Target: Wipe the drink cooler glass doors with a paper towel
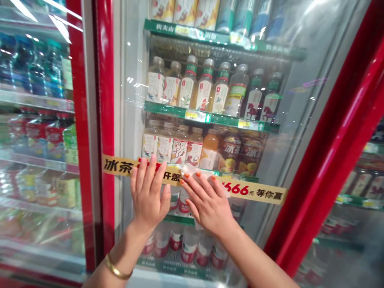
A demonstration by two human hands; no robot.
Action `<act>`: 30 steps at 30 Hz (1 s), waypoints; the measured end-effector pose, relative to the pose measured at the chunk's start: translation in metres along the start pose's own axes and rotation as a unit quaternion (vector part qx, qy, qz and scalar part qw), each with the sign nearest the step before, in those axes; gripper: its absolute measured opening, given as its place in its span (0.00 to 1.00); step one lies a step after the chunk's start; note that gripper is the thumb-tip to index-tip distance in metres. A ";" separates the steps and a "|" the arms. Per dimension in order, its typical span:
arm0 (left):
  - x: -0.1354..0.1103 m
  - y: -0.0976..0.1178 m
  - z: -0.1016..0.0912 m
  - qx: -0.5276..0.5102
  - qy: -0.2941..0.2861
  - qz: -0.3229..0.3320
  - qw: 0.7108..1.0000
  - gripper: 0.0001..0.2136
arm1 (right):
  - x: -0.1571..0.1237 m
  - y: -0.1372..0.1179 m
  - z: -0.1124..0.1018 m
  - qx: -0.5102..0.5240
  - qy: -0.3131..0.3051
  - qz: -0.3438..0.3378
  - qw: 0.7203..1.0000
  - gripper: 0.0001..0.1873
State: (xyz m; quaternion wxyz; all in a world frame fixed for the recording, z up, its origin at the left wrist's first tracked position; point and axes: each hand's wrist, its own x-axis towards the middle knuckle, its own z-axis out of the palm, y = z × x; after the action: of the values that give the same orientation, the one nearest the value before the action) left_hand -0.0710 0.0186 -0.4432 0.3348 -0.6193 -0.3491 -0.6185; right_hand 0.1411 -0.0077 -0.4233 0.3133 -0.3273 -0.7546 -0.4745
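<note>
A yellow promotional strip (pixel 270 193) with dark and red Chinese characters runs across the glass door (pixel 132 100) of a drinks fridge. My left hand (pixel 150 196) lies flat on the strip's left half, fingers stretched upward, holding nothing; a gold bangle (pixel 118 269) circles that wrist. Just right of it, my right hand (pixel 208 198), with orange nails, presses a crumpled white tissue (pixel 192 169) against the strip. Most of the tissue is hidden beneath the fingers and palm. Both hands cover parts of the lettering.
Behind the glass, bottled drinks (pixel 207 86) stand on shelves with green edges (pixel 174 108). Red door frames (pixel 106 80) flank the door. Another fridge with bottles (pixel 37 68) is on the left, and more shelves of drinks (pixel 364 180) show at the right.
</note>
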 end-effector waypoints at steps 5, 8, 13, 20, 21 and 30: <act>-0.010 -0.025 0.003 0.069 0.003 -0.034 0.997 0.37 | 0.043 0.015 -0.005 0.009 0.012 0.135 0.991 0.37; -0.013 -0.027 0.008 0.058 0.014 -0.038 0.997 0.38 | 0.061 -0.002 0.002 0.047 -0.007 0.084 0.995 0.38; -0.012 -0.022 0.007 0.045 0.024 -0.045 0.998 0.36 | 0.031 -0.003 0.003 0.043 -0.052 -0.039 0.997 0.35; -0.021 -0.028 0.007 -0.015 0.064 -0.063 0.996 0.37 | 0.110 -0.004 0.001 0.036 -0.048 -0.002 0.998 0.36; -0.024 -0.029 0.007 -0.027 0.076 -0.070 0.994 0.37 | 0.118 -0.012 0.004 0.046 -0.064 -0.048 0.996 0.35; -0.039 -0.030 0.010 -0.023 0.097 -0.098 0.990 0.37 | 0.141 -0.015 0.010 0.058 -0.056 -0.108 0.991 0.33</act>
State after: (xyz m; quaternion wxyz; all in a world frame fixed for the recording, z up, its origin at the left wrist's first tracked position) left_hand -0.0911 0.0426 -0.4824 0.2908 -0.5271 -0.3596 -0.7129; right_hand 0.0448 0.0241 -0.3241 0.2359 -0.2514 -0.8280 -0.4423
